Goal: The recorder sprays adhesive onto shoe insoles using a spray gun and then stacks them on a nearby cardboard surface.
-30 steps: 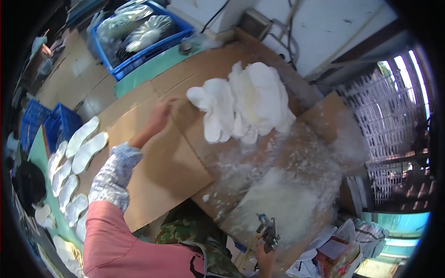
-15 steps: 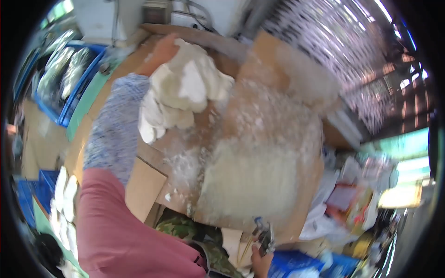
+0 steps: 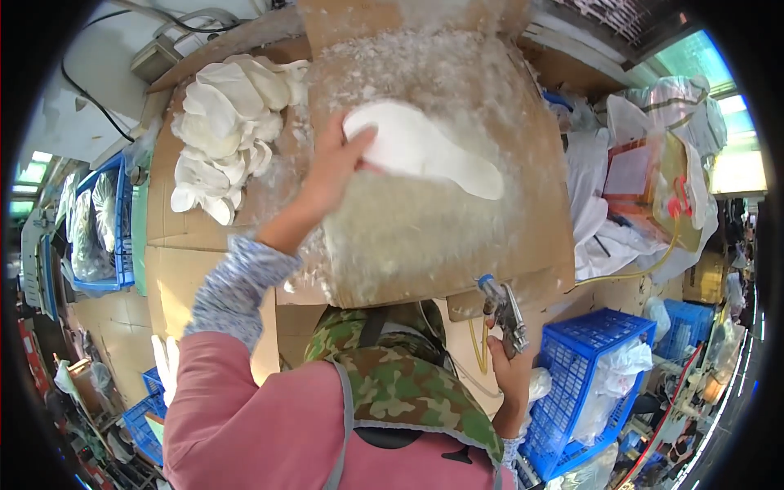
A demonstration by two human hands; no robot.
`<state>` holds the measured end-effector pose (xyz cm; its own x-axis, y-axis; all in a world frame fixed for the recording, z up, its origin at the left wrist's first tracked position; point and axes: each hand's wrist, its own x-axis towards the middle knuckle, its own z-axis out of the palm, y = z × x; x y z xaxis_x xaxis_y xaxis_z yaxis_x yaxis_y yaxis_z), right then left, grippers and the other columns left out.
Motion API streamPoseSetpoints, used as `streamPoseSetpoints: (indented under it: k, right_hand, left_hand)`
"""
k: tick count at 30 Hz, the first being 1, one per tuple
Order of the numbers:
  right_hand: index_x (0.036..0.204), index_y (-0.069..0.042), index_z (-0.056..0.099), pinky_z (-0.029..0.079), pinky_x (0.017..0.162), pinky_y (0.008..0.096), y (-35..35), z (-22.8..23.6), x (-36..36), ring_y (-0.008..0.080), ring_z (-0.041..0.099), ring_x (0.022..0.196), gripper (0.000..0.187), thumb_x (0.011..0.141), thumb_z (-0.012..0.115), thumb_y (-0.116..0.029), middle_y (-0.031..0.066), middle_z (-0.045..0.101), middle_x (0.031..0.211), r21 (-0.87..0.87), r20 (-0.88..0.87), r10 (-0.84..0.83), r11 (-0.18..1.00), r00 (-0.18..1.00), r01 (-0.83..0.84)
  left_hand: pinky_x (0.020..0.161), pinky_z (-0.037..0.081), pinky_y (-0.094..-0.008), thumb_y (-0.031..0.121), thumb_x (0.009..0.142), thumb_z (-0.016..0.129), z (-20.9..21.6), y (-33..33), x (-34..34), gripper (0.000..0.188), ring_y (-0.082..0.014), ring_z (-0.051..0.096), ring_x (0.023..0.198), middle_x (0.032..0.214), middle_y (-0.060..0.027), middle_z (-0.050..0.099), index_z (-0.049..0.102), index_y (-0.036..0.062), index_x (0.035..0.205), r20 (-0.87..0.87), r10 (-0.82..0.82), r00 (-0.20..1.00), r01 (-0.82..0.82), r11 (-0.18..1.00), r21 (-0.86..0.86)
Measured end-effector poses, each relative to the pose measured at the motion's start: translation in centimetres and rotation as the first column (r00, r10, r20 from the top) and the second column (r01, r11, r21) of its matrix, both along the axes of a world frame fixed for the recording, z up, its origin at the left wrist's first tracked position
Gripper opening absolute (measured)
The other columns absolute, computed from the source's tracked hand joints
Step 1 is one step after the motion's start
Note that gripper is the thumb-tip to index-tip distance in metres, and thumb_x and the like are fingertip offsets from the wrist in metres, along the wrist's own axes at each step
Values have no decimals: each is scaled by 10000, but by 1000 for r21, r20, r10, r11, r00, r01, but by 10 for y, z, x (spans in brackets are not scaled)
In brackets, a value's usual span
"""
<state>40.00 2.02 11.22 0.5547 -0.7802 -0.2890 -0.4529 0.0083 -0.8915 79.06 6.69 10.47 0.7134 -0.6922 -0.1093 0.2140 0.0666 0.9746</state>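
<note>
Left hand [image 3: 333,165] pinches the wide end of a flat white foot-shaped insole [image 3: 429,151], thumb on top; insole sits at twelve o'clock, narrower end toward four, over a brown cardboard sheet [image 3: 535,261] coated with whitish fuzz. Right hand [image 3: 512,376], four o'clock, is wrapped around a silver metal spray gun [image 3: 513,320] with blue tip. Heaped off-white insoles [image 3: 229,110] at ten; blue slatted plastic crate [image 3: 557,359] at four, beside right hand.
</note>
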Motion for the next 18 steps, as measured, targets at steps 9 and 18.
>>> streamPoseSetpoints:
  k: [9,18]
  right_hand:
    - [1148,-3,597,468,695,285,-2,-2,23,146,573,742,317,835,623,-42,108,654,894,-1,-186,237,971,954,-241]
    - [1205,-28,559,482,767,326,13,-8,83,257,633,850,362,848,615,-62,155,654,981,57,-65,339,940,939,-336]
  left_hand:
    - [698,543,-289,88,928,501,-134,84,-87,264,-164,606,905,1072,-90,573,440,19,1175,-188,76,979,-16,954,300]
    - [606,503,-255,18,876,500,-125,91,-81,279,-133,600,735,923,-87,588,476,-4,1153,-60,26,998,-5,945,326]
